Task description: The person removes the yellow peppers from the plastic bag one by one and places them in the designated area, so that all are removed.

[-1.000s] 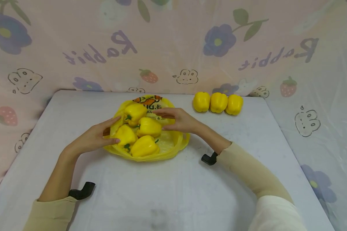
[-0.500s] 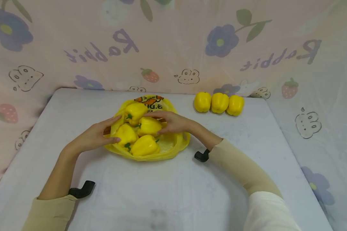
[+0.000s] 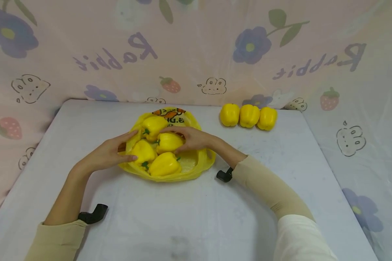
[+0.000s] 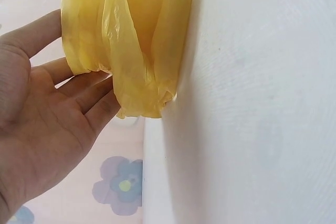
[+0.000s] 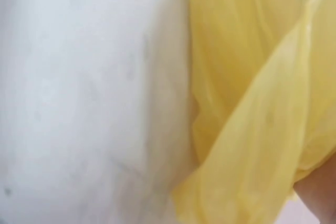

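A yellow plastic bag [image 3: 196, 170] lies spread wide on the table, with several yellow bell peppers inside. At its left side my left hand [image 3: 106, 155] holds the rim, thumb over the edge beside the front-left pepper [image 3: 144, 151]. The left wrist view shows the fingers of the left hand [image 4: 58, 93] against the bag's folds [image 4: 136, 51]. From the right, my right hand [image 3: 196, 138] reaches into the bag and grips the middle pepper [image 3: 168, 142], fingers over its top and thumb at its near side. In the right wrist view the bag [image 5: 252, 129] hides most of that hand.
Three more yellow bell peppers [image 3: 249, 116] stand in a row at the table's back right. Behind the white table [image 3: 196, 221] hangs a patterned curtain [image 3: 189, 47]. Black wrist mounts stick out at the left [image 3: 94, 214] and right [image 3: 224, 175] cuffs.
My right hand has moved left and come down around the middle pepper, closing its fingers on it. The left hand keeps its place at the bag's rim.
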`<state>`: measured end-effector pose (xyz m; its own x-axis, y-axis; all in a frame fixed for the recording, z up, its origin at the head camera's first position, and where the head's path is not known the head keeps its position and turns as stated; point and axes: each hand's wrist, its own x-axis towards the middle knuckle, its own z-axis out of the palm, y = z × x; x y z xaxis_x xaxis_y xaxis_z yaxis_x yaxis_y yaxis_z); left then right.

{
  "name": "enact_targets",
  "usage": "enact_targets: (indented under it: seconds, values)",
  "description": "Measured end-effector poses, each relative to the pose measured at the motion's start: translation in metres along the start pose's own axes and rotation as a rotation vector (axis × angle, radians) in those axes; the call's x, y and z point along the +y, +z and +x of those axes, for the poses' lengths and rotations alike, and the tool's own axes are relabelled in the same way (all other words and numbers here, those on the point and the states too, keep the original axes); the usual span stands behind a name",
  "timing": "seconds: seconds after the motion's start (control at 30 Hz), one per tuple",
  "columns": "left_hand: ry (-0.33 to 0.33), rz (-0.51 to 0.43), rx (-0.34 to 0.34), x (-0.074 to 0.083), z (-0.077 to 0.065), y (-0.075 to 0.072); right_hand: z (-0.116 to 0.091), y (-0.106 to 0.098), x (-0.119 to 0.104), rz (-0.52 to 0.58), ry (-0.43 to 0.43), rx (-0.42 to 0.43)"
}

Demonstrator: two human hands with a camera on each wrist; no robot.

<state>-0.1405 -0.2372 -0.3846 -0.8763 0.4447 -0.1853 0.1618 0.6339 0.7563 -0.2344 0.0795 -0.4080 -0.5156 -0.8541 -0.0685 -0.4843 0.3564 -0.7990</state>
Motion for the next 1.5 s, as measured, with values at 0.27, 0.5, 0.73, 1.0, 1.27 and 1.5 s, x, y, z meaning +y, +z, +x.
enact_targets:
  seconds: [0.27,0.5,0.73,1.0,1.27,1.5]
  values:
    - [0.003,-0.004,-0.011,0.002,0.001,0.000,-0.009,-0.003,-0.004,0.013,0.033,0.063]
    - [0.018,-0.010,-0.011,0.003,0.003,0.000,-0.021,-0.011,-0.008,0.042,0.015,0.110]
    - [0.024,-0.008,-0.028,0.004,0.007,0.001,-0.039,-0.016,-0.016,0.040,0.048,0.185]
    - [0.011,0.016,-0.014,0.004,0.004,0.000,-0.051,-0.027,-0.022,0.059,0.033,0.274]
    - [0.017,0.019,-0.002,0.003,0.002,0.001,-0.067,-0.032,-0.019,0.090,0.091,0.375]
    - [0.015,0.015,0.006,0.004,0.002,0.001,-0.085,-0.031,-0.018,0.102,0.126,0.508]
